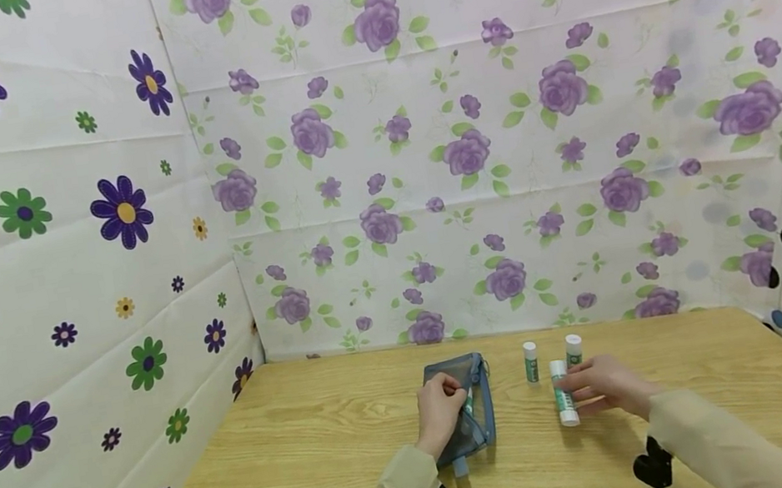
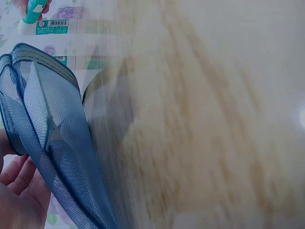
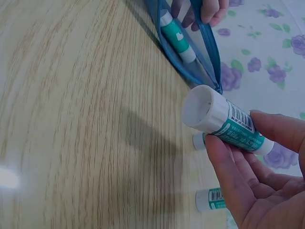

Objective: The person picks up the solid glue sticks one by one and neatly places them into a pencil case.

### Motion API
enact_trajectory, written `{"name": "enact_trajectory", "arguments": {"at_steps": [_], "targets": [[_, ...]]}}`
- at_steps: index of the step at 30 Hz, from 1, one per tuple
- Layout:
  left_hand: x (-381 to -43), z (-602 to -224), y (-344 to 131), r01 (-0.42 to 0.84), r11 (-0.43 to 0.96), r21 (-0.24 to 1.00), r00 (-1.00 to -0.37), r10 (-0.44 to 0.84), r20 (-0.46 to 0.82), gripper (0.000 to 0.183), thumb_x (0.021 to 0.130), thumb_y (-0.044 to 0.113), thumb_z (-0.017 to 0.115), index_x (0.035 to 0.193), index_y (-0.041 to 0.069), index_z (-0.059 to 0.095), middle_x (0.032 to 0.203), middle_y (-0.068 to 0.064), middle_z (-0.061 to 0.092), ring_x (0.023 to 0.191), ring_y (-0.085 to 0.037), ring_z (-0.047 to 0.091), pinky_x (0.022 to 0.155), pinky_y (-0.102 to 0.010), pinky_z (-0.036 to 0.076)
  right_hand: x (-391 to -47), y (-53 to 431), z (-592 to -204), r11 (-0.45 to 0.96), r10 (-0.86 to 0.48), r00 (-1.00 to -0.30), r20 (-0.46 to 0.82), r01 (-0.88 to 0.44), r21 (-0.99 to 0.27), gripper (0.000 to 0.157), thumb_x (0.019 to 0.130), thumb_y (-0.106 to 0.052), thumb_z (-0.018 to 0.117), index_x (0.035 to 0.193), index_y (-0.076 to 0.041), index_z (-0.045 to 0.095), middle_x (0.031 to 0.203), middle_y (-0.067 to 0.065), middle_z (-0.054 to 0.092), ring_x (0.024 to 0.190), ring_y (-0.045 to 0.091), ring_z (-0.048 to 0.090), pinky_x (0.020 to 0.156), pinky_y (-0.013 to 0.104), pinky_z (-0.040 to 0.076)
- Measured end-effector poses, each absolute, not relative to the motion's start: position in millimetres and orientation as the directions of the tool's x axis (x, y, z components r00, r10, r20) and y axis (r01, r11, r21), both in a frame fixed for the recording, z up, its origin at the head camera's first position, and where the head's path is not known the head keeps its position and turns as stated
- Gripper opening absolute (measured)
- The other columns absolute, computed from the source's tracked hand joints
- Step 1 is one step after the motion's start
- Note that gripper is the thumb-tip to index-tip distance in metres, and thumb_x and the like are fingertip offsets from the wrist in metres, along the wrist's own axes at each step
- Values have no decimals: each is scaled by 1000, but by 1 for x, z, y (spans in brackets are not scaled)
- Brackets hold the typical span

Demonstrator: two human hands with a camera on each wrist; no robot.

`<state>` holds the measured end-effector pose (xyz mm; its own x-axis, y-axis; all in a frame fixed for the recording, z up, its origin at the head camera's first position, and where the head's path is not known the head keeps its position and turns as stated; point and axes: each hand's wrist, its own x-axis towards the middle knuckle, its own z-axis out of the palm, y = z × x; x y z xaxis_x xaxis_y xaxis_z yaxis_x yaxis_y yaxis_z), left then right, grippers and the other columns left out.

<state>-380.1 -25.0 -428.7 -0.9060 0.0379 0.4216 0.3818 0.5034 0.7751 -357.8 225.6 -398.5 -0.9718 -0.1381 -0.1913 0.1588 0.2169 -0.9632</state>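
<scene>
Soft light brightens the head view — dimmer wrist views show glare on the tabletop (image 3: pixel 71 119) — the left one streaked with blur.

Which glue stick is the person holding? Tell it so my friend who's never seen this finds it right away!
On the pale wooden table, find the blue mesh zip pouch. To its right, the person's right hand holds a green-and-white cylindrical glue stick. It alone is gripped: two similar green-and-white sticks stand upright beyond it; a fourth stick lies inside the pouch.

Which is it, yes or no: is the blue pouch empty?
No, the right wrist view shows a glue stick lying inside the open pouch.
</scene>
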Motion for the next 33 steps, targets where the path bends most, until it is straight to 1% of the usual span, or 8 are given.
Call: {"name": "enact_trajectory", "arguments": {"at_steps": [4, 9, 12, 20, 29, 33], "targets": [[-380, -428, -25, 387, 504, 772, -903, 39, 427, 4, 67, 11, 50, 69, 7, 49, 59, 1, 45, 48, -8, 41, 41, -21, 33, -360, 219, -400, 204, -173, -969, -176, 140, -969, 60, 60, -21, 58, 103, 10, 29, 82, 14, 48, 71, 25, 47, 57, 35, 37], [-380, -428, -24, 392, 503, 770, -901, 39, 433, 5, 67, 11, 50, 68, 7, 49, 59, 1, 45, 47, -8, 41, 40, -21, 33, -359, 209, -400, 181, -210, -964, -165, 127, -975, 57, 61, -20, 57, 101, 11, 31, 82, 16, 48, 71, 26, 47, 56, 35, 37], [-381, -428, -24, 382, 502, 776, -906, 39, 421, 6, 68, 12, 50, 69, 6, 49, 59, 1, 45, 47, -8, 41, 40, -22, 33, -359, 204, -400, 191, -229, -959, -166, 123, -974, 55, 62, -20, 56, 100, 12, 32, 82, 16, 48, 70, 26, 47, 56, 34, 37], [-381, -428, -22, 365, 505, 782, -915, 38, 402, 5, 68, 12, 50, 69, 8, 49, 60, 1, 45, 48, -8, 41, 41, -22, 34, -359, 193, -399, 220, -210, -961, -180, 133, -967, 57, 61, -22, 57, 100, 11, 31, 78, 14, 49, 69, 25, 48, 54, 33, 38], [-382, -428, -24, 363, 508, 781, -915, 37, 401, 5, 68, 13, 49, 69, 9, 49, 59, 2, 44, 47, -8, 41, 40, -22, 34, -365, 181, -401, 190, -271, -949, -159, 109, -976, 52, 62, -21, 56, 98, 10, 35, 81, 16, 48, 71, 26, 47, 56, 33, 37], [-381, -428, -25, 364, 505, 782, -916, 39, 400, 6, 68, 14, 49, 69, 8, 49, 59, 2, 44, 48, -8, 41, 40, -22, 34, -367, 175, -402, 183, -239, -956, -171, 129, -975, 53, 61, -22, 57, 98, 9, 34, 82, 15, 48, 71, 25, 47, 57, 34, 37]]}}
